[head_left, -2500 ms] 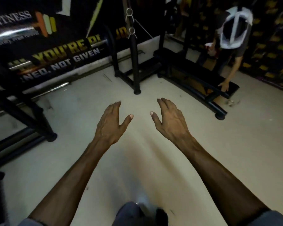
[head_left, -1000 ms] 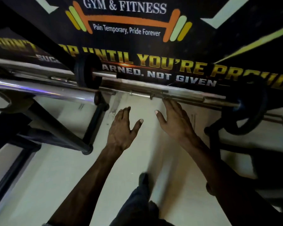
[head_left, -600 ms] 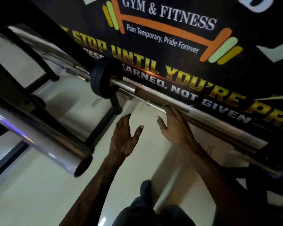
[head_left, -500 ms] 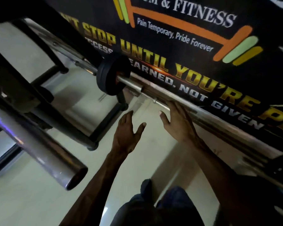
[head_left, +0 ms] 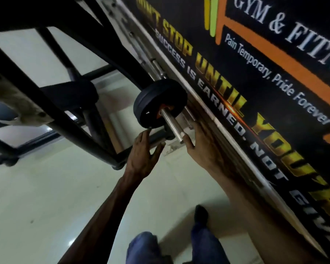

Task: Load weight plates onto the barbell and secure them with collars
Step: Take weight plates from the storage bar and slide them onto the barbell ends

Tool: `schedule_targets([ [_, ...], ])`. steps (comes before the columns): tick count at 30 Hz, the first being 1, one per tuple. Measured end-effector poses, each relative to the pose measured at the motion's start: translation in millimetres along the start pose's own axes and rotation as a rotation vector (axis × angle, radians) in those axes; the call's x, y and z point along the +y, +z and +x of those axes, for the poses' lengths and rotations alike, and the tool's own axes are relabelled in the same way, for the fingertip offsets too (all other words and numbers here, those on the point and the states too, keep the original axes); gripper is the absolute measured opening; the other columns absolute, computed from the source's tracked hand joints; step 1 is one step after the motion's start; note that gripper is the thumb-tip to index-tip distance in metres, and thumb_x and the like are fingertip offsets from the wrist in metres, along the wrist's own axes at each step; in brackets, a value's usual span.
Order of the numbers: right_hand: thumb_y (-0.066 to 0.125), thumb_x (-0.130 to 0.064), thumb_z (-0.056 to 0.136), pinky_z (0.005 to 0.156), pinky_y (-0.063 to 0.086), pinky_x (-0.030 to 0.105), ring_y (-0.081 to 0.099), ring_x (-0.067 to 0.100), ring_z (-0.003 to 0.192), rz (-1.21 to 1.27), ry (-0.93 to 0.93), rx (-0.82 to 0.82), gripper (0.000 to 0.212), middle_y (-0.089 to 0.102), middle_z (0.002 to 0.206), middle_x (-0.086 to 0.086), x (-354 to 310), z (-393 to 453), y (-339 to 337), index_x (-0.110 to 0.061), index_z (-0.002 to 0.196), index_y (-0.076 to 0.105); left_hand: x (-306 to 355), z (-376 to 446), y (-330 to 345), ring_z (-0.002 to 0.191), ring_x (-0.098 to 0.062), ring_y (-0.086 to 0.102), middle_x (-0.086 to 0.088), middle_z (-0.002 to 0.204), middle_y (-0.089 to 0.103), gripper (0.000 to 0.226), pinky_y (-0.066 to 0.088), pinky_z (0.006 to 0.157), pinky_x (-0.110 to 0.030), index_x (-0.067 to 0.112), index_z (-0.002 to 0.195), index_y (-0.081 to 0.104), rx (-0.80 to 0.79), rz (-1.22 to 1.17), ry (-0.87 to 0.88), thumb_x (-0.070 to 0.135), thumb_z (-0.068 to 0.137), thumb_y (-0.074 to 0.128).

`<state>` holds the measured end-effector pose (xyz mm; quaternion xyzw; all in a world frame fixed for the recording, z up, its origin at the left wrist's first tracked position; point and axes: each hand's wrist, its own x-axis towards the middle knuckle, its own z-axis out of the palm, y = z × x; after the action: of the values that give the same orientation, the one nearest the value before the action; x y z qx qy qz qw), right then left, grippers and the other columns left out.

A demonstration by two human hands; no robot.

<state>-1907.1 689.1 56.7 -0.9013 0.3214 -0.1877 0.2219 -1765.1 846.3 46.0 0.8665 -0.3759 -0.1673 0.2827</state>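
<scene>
Since half a second ago the view has swung left along the bar, so the black round weight plate (head_left: 159, 103) on the chrome steel barbell (head_left: 171, 124) now sits just above both hands, and the right hand has come off the long bar by the wall.

The left hand (head_left: 143, 157) reaches up with its fingers spread and straight, holding nothing; its fingertips are at the near lower rim of the plate, either touching it or a hair short, which the blur does not settle. The right hand (head_left: 202, 149) is raised flat and open, fingers straight, just right of the barbell's bare sleeve end, its thumb tip close beside that end; it grips nothing. The sleeve stub pokes out of the plate's orange-ringed hole toward the person, pointing down between the two hands.

A black steel rack frame (head_left: 52, 109) crosses the left. The black gym banner with yellow and white lettering (head_left: 255, 82) fills the right wall. Below lie the pale glossy floor (head_left: 46, 206) and blue-trousered legs (head_left: 143, 248).
</scene>
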Motion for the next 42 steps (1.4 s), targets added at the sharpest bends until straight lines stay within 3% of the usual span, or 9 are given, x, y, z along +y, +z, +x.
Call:
schedule_targets([
  [5,0.066,-0.034,0.096,0.104,0.039,0.027,0.053,0.026,0.129,-0.043,-0.097,-0.117,0.052,0.06,0.139,0.011,40,72,12,-0.01,0.14,0.057,8,62,13,0.14,-0.023,0.045,-0.008,0.153,0.048,0.068,0.042,0.111,-0.035,0.016,0.155,0.036,0.087,-0.082,-0.093,0.049,0.1,0.06],
  [10,0.063,-0.035,0.098,0.114,0.04,0.036,0.047,0.027,0.139,0.069,-0.11,-0.217,0.058,0.052,0.15,0.01,64,148,52,-0.011,0.148,0.049,-8,126,27,0.113,-0.003,0.047,-0.005,0.142,0.053,0.055,0.036,0.087,0.001,0.013,0.147,0.044,0.176,-0.093,-0.109,0.037,0.101,0.064],
  [14,0.059,-0.041,0.1,0.117,0.035,0.039,0.036,0.028,0.149,0.044,-0.176,-0.258,0.066,0.037,0.162,0.008,78,202,87,-0.018,0.157,0.036,-23,167,38,0.118,-0.02,0.052,-0.012,0.133,0.058,0.041,0.044,0.098,-0.027,0.004,0.135,0.055,0.249,-0.05,-0.091,0.018,0.099,0.067],
  [16,0.06,-0.044,0.098,0.12,0.032,0.041,0.03,0.028,0.152,-0.016,-0.23,-0.27,0.071,0.03,0.165,0.007,85,221,108,-0.021,0.159,0.032,-36,181,49,0.114,-0.018,0.05,-0.009,0.126,0.058,0.036,0.046,0.097,-0.026,-0.001,0.128,0.059,0.278,-0.018,-0.096,0.013,0.096,0.068],
  [21,0.068,-0.05,0.088,0.117,0.036,0.038,0.034,0.027,0.148,-0.039,-0.282,-0.204,0.082,0.034,0.161,0.006,97,236,144,-0.026,0.159,0.033,-72,190,83,0.142,-0.027,0.039,-0.016,0.158,0.037,0.084,0.043,0.112,-0.031,0.005,0.156,0.031,0.283,-0.07,-0.218,0.02,0.089,0.078],
  [25,0.074,-0.053,0.081,0.106,0.047,0.038,0.046,0.026,0.135,0.032,-0.283,-0.169,0.075,0.043,0.146,0.004,98,248,146,-0.027,0.146,0.048,-74,196,88,0.123,-0.021,0.054,-0.006,0.142,0.053,0.071,0.044,0.087,-0.012,0.014,0.145,0.046,0.42,-0.1,-0.278,0.032,0.085,0.08],
  [32,0.084,-0.057,0.069,0.1,0.048,0.045,0.052,0.025,0.117,0.014,-0.394,-0.361,0.066,0.055,0.123,0.007,109,288,136,-0.016,0.117,0.066,-97,211,71,0.106,-0.027,0.054,-0.008,0.115,0.06,0.05,0.049,0.089,-0.046,0.008,0.115,0.061,0.335,-0.027,-0.228,0.029,0.077,0.086],
  [35,0.089,-0.049,0.07,0.096,0.05,0.042,0.056,0.023,0.113,0.043,-0.399,-0.446,0.065,0.054,0.123,0.007,110,296,132,-0.012,0.119,0.068,-99,212,69,0.101,-0.018,0.06,-0.005,0.118,0.064,0.054,0.054,0.087,-0.04,0.011,0.124,0.059,0.283,-0.119,-0.237,0.035,0.083,0.084],
  [42,0.075,-0.054,0.084,0.094,0.052,0.038,0.061,0.023,0.112,0.088,-0.453,-0.462,0.06,0.064,0.122,0.008,113,291,136,-0.014,0.126,0.06,-102,215,63,0.113,-0.026,0.066,-0.011,0.129,0.068,0.067,0.056,0.092,-0.042,0.014,0.149,0.047,0.184,-0.103,-0.164,0.04,0.093,0.074],
])
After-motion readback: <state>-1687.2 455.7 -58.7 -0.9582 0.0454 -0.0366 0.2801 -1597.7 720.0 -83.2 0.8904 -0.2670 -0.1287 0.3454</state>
